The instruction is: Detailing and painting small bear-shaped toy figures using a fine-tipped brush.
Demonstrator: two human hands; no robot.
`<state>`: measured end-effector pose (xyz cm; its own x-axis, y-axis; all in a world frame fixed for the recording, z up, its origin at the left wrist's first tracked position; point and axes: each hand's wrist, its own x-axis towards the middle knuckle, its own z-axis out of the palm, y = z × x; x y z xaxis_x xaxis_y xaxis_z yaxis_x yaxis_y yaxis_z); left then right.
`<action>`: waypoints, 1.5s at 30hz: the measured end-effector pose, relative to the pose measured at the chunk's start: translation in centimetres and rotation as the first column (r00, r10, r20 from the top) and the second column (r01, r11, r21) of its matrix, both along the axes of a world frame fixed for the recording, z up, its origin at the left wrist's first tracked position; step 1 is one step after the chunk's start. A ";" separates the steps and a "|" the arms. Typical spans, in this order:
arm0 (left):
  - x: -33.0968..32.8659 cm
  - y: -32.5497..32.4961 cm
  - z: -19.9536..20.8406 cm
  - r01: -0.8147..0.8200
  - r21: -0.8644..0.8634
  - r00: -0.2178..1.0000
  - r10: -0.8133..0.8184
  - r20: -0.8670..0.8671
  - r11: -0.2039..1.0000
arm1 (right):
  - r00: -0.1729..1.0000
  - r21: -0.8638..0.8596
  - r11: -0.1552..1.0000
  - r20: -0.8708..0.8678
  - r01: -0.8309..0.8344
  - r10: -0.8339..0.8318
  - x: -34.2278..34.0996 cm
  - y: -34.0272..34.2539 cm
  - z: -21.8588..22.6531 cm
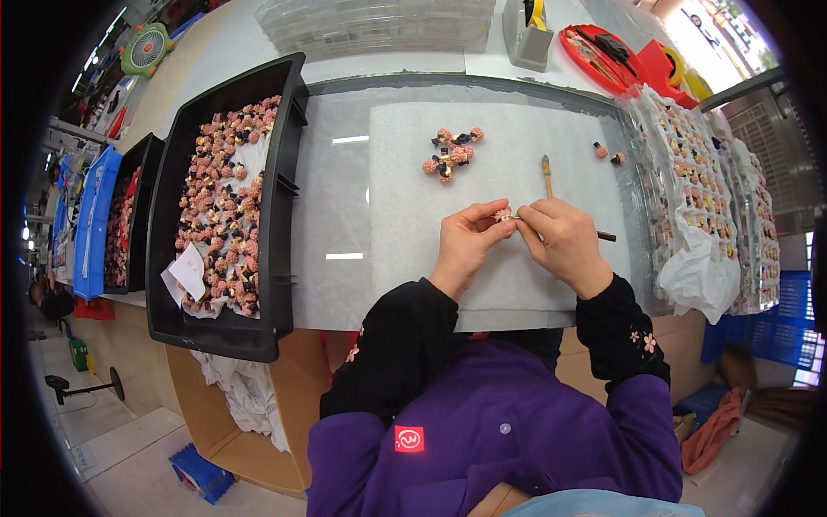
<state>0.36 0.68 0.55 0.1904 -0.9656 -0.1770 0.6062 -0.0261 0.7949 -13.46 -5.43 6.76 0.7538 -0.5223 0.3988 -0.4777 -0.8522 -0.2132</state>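
Over the white sheet (pixel 413 258), my left hand (pixel 463 250) pinches a small figurine (pixel 503 214) with a bumpy pink top between thumb and fingertips. My right hand (pixel 564 246) is closed on a slim tool (pixel 606 236); its dark end sticks out behind the hand, and its thin tip meets the figurine. What kind of tool it is, I cannot tell. Just beyond the right hand lies a tool with a yellowish handle (pixel 546 177). Farther off, several similar pink, cream and dark figurines (pixel 448 157) are grouped on the sheet. Two more (pixel 600 151) lie at its right edge.
At left stands a black bin (pixel 282 224) of pink figurines with a paper slip (pixel 187 271) on top. Stacked clear trays (pixel 689 172) of figurines border the right side. A tape dispenser (pixel 527 39), a red dish of tools (pixel 603 56) and clear plastic trays (pixel 370 26) line the back.
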 end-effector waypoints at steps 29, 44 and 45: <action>-0.2 -0.2 0.4 0.006 -0.029 0.997 -0.009 -0.076 1.000 | 0.965 0.261 0.963 0.224 0.073 -0.134 -0.4 0.3 -0.9; -0.2 -0.3 0.2 0.030 -0.023 0.998 -0.032 -0.063 0.999 | 0.970 0.223 0.975 0.237 -0.008 -0.047 -0.8 0.5 -1.3; -0.1 -0.3 0.2 0.033 -0.022 0.998 -0.035 -0.058 0.999 | 0.973 0.240 0.971 0.224 -0.008 -0.048 -0.8 0.5 -1.2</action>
